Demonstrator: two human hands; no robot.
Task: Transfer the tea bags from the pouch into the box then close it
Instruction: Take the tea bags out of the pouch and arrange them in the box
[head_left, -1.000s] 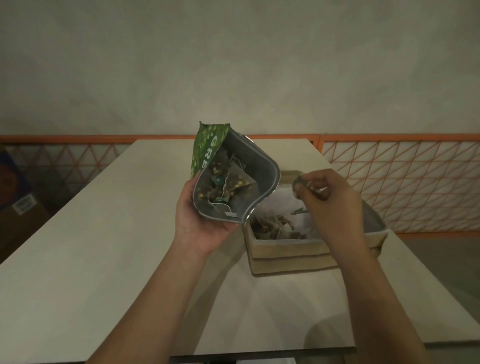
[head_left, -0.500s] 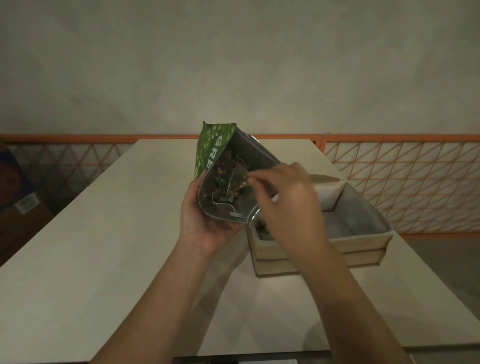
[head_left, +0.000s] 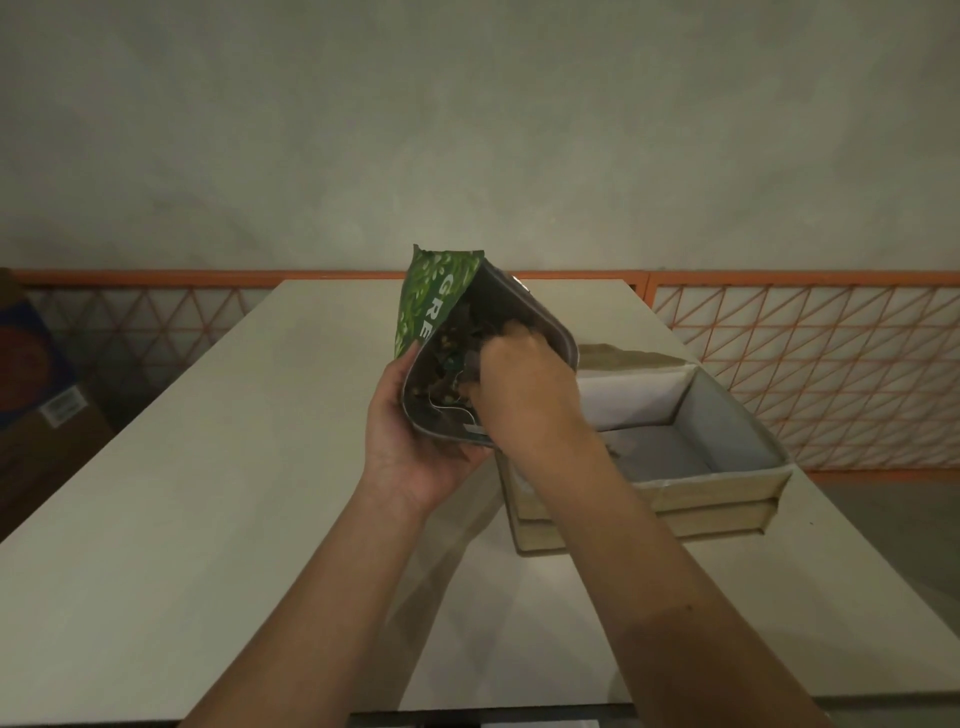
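My left hand (head_left: 410, 441) holds the green pouch (head_left: 428, 306) from below, tilted with its silver-lined mouth open toward me. Several tea bags (head_left: 447, 358) with strings lie inside it. My right hand (head_left: 519, 389) reaches into the pouch mouth, its fingers curled among the tea bags; whether they pinch one is hidden. The beige box (head_left: 717, 488) stands open on the table just right of the pouch, its lid (head_left: 623, 358) folded back. My right forearm covers the box's left part, where its contents are hidden.
The white table (head_left: 208, 493) runs away from me toward a grey wall. An orange mesh railing (head_left: 805, 364) lines the far and right sides. A cardboard carton (head_left: 36, 405) sits on the floor at the left.
My right hand moved left from above the box and went into the pouch mouth. The left hand has kept the pouch in place.
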